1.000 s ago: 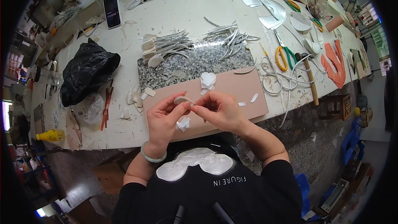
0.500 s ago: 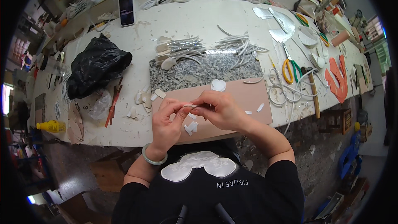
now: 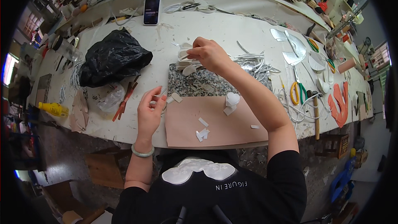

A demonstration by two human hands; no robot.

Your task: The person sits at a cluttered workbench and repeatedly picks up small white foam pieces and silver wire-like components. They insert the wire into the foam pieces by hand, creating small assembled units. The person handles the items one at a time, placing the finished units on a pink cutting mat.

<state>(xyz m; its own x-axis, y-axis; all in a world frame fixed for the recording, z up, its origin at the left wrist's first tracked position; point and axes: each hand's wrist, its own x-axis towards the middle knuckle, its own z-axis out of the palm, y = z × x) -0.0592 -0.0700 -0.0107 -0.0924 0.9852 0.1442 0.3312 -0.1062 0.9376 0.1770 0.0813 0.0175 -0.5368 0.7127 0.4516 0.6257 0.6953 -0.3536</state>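
My right hand [image 3: 209, 56] reaches across to the far left corner of the speckled granite slab [image 3: 199, 83]. Its fingers are pinched on a pale strap [image 3: 183, 56] over a pile of cord straps with rounded beige tabs [image 3: 190, 70]; the hand hides most of that pile. Lower and to the left, my left hand [image 3: 150, 108] hovers with fingers apart and bent, nothing seen in it, close to small beige pieces [image 3: 175, 97]. On the pinkish-brown board [image 3: 182, 120] between my arms lie white strips [image 3: 202, 134] and a stack of round white pieces [image 3: 232, 98].
A black plastic bag [image 3: 114, 60] and red strips [image 3: 125, 101] lie to the left. A phone [image 3: 152, 9] stands at the back. Silver-white cords [image 3: 257, 63], scissors [image 3: 294, 93], a hammer [image 3: 316, 118] and an orange-red cutout [image 3: 338, 103] occupy the right.
My hands were together over the board, pinching a thin strip. They have parted: the right went up and away to the strap pile, the left moved left. The view shifted slightly.
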